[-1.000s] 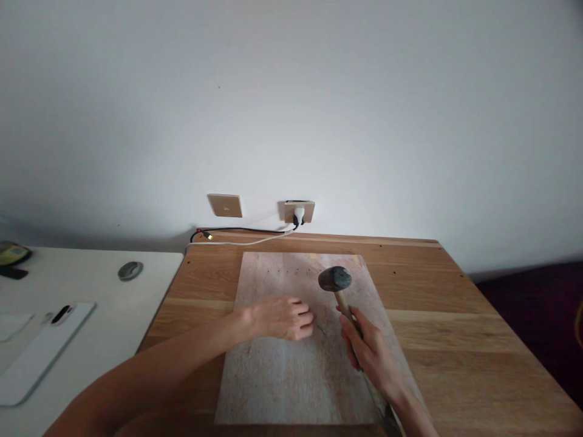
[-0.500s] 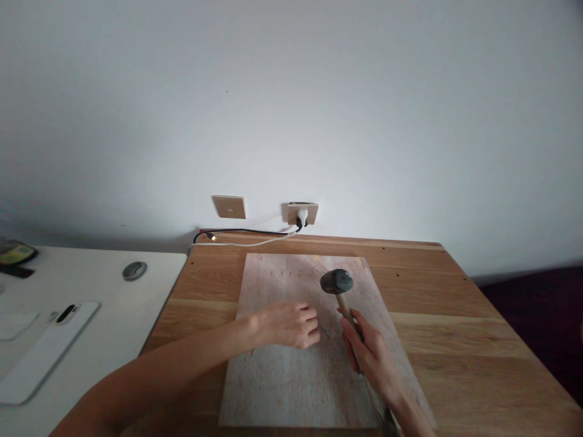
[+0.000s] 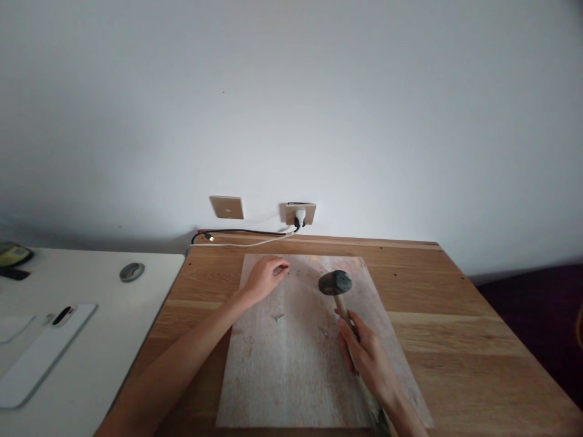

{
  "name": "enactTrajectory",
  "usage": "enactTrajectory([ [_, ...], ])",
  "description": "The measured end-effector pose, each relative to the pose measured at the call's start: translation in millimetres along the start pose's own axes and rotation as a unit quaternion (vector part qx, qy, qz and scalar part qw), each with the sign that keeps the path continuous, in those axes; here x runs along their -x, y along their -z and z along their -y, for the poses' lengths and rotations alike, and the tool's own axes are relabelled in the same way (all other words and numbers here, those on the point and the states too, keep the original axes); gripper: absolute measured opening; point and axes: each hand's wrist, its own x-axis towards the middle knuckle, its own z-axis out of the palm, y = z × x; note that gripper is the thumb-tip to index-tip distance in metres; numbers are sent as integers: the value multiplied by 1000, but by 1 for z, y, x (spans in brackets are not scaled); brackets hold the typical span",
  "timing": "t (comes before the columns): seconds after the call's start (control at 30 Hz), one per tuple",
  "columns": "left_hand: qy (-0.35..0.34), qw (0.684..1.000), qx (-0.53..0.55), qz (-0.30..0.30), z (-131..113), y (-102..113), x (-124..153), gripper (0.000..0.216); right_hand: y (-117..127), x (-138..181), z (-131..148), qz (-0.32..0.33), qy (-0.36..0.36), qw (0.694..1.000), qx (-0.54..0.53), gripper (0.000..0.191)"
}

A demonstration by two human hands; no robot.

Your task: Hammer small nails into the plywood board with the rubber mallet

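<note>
The right hand (image 3: pixel 367 358) grips the wooden-handled mallet with a dark round head (image 3: pixel 335 283), head resting on the pale plywood board (image 3: pixel 291 376). The left hand (image 3: pixel 266 274) reaches to the board's far edge, fingers pinched on something too small to tell. Two small nails (image 3: pixel 279 317) lie loose mid-board, between the hands. The board lies on an oak worktop (image 3: pixel 469 340) against a white wall (image 3: pixel 291 109).

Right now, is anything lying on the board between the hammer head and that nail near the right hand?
Nothing visible. The hammer in the right hand has bare board between it and the nail. The left hand is off at the far-left corner.
</note>
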Motion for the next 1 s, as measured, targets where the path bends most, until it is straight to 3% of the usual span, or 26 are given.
enactTrajectory([
  [0.37, -42, 998, -32, 32, 0, -3, 2, 8, -2, -1, -2, -4, 12, 1000, 17, 57],
  [0.53, -58, 997, -36, 33, 1, -3, 3, 12, -2, 0, 3, -6, 3, 1000, 11, 65],
  [0.8, -18, 999, 18, 36, 4, -4, 0, 7, -8, -7, 18, 16, 24, 999, 33, 63],
  [1.0, 26, 996, 74, 30, 5, -9, 2, 30, -23, -24, 50, 67, 75, 994, 53, 48],
])
